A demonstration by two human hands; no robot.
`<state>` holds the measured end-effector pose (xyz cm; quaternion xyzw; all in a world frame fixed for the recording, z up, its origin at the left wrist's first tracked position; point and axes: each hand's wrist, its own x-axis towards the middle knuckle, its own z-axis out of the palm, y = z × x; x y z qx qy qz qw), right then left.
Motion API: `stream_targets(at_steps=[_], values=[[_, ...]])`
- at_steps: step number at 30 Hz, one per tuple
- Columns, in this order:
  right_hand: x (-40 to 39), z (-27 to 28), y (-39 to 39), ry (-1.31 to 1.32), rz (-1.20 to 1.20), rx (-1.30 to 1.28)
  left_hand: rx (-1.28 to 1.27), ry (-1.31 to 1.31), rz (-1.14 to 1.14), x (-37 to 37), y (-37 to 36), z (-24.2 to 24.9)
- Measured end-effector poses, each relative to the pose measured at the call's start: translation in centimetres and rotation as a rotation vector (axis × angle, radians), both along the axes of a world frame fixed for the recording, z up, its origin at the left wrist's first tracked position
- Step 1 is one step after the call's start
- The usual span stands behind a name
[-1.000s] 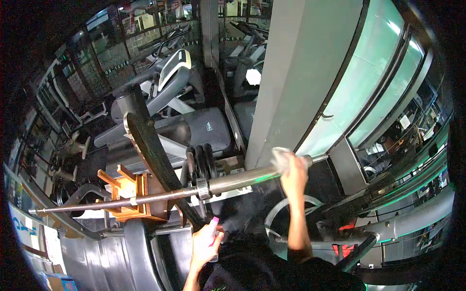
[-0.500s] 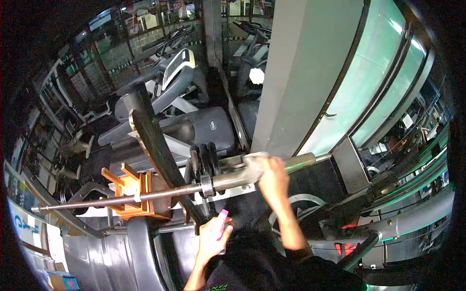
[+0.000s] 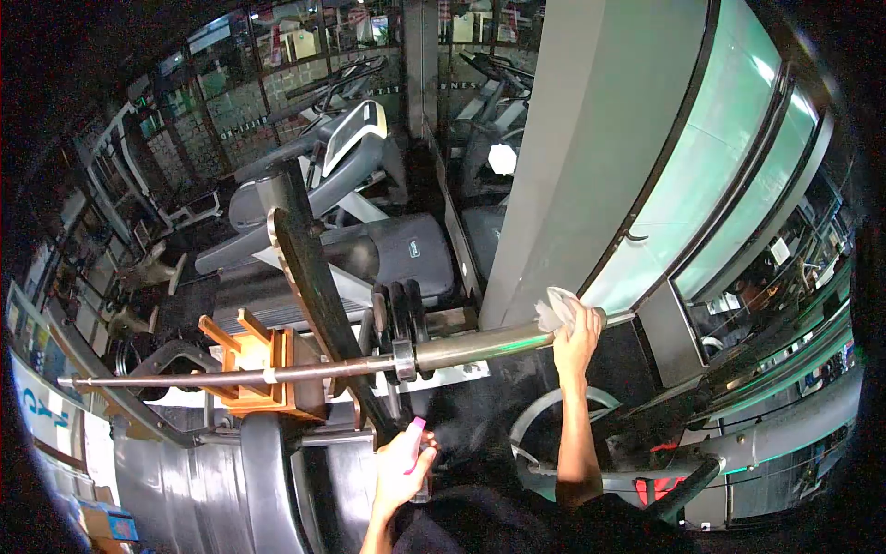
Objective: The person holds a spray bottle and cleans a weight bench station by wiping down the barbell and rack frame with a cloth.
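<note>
A long metal barbell [image 3: 318, 371] lies across the view on a black rack upright [image 3: 309, 268], with its thick sleeve [image 3: 480, 347] to the right. My right hand [image 3: 577, 340] is closed around a pale, crumpled cloth [image 3: 556, 312] near the sleeve's outer end. Fingers and cloth rest against the metal. Lower down, my left hand [image 3: 402, 462] grips a small bottle with a pink top [image 3: 414, 432], below the barbell and apart from it. Most of the bottle's body is hidden by my fingers and palm.
A wooden stool [image 3: 254, 369] stands behind the bar at left. Weight plates [image 3: 402, 319] hang by the upright. Behind are a treadmill [image 3: 369, 254] and a grey pillar [image 3: 563, 166]. A padded black bench [image 3: 268, 471] is at lower left.
My right hand and the cloth have slid right along the sleeve, from its middle to its outer end. My left hand has moved slightly down, still around the bottle. The camera view has shifted slightly.
</note>
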<state>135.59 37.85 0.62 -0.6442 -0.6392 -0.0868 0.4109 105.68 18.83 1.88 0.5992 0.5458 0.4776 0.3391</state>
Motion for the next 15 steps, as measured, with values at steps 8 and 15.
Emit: stream_targets(at_steps=[8,15], values=[[-1.3,-7.2,-1.3,0.127,-0.030,0.450,0.009,0.087,0.005,-1.3,1.2,-0.7],[-14.8,-0.1,-4.8,0.097,0.409,0.146,0.045,0.095,-0.027,-1.0,3.3,1.0]])
